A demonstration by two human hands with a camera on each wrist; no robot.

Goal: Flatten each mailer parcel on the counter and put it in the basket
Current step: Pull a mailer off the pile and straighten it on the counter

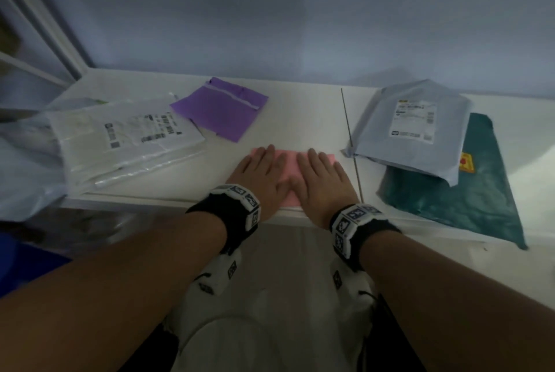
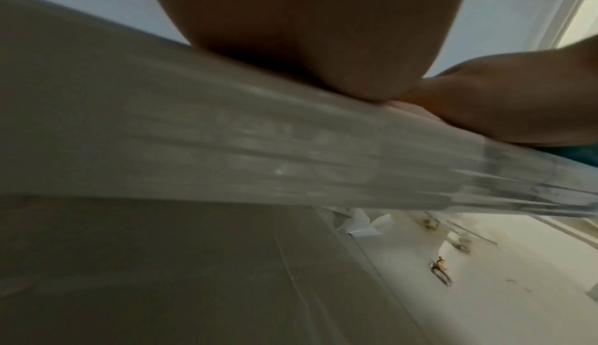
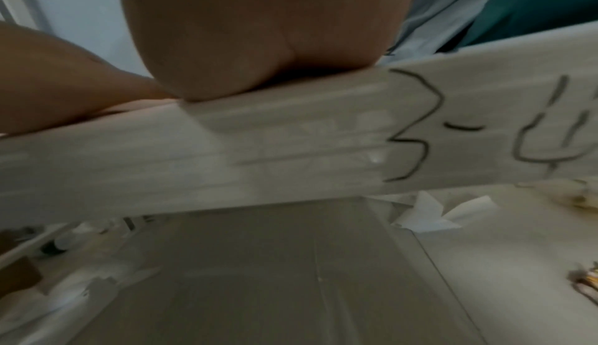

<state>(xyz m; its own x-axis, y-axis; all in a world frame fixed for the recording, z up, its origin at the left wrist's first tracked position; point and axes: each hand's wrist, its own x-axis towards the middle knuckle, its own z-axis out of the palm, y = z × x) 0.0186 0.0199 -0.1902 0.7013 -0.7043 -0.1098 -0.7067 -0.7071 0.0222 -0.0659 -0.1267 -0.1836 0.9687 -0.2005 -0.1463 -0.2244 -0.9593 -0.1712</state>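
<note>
Hands: left hand (image 1: 260, 175) and right hand (image 1: 322, 177) lie spread flat, side by side, on pink mailer (image 1: 290, 161), frame centre.
Writing: "3-4" inked on counter edge (image 3: 485, 125); grey mailer (image 1: 411, 122) label unreadable.

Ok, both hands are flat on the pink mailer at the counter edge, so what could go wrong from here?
The pink mailer lies at the counter's front edge, so pressing by the left hand and right hand might slide it off. The teal mailer also overhangs that edge and could fall if bumped.
</note>
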